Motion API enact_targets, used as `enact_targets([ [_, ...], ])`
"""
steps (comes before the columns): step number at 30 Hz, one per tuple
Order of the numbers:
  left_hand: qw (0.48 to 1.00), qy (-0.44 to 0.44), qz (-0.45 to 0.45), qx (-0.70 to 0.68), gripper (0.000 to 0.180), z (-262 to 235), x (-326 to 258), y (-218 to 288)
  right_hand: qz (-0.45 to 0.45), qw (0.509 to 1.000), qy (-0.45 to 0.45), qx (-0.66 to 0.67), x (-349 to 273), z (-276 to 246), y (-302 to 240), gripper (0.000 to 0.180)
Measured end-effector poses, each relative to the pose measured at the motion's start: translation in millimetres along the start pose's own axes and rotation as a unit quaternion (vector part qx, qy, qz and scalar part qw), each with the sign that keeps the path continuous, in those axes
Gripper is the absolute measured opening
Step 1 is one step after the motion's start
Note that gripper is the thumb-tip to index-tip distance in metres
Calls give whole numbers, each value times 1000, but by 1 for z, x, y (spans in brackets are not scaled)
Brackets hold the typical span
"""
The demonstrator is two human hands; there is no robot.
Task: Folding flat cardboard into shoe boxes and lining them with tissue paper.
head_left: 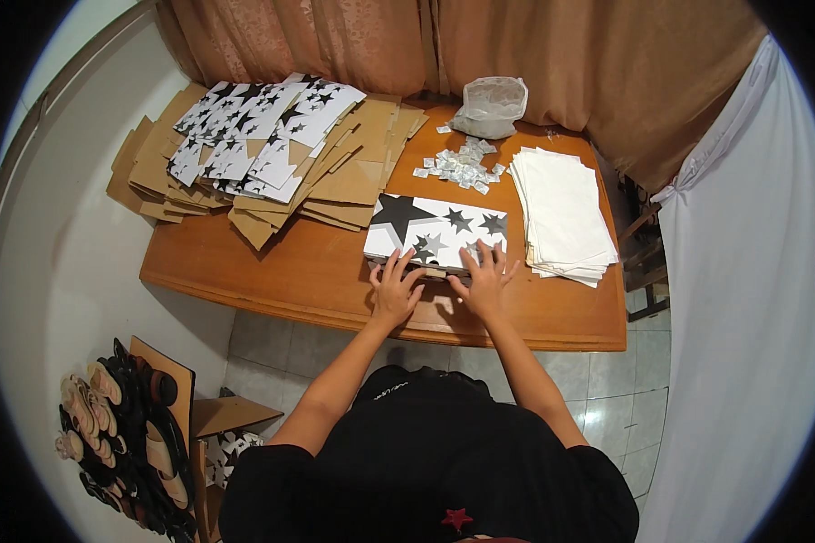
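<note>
A cardboard shoe box (398, 237) with a white lid printed with black and grey stars lies before me on the wooden table. At the left part of its front edge, my left hand (395, 288) has its fingers curled against the lid, thumb turned inward. My right hand (484, 282) grips the same edge farther right, fingers spread over the lid and thumb low at the front. A narrow strip of brown cardboard shows under the lid between both hands. What the box contains is hidden.
Flattened brown boxes (358, 172) and star-printed sheets (254, 136) are piled at the left. Small silvery packets (466, 166) lie behind the box near a clear plastic bag (493, 104). White paper sheets (561, 208) are stacked right. Shoes (109, 425) stand below left.
</note>
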State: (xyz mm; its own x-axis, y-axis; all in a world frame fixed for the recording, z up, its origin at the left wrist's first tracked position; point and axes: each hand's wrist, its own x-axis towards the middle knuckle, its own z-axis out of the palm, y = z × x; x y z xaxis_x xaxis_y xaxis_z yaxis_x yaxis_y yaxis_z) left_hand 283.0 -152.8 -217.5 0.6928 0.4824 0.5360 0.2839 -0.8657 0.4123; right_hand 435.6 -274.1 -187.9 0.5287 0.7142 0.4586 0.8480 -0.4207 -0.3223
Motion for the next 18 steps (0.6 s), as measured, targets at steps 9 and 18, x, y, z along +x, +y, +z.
enact_targets([
  [9,996,76,-13,-34,10,2,20,0,-188,974,119,48,5,30,-11,19],
  [18,995,95,30,8,13,8,18,-8,-198,968,151,11,5,40,-8,16],
])
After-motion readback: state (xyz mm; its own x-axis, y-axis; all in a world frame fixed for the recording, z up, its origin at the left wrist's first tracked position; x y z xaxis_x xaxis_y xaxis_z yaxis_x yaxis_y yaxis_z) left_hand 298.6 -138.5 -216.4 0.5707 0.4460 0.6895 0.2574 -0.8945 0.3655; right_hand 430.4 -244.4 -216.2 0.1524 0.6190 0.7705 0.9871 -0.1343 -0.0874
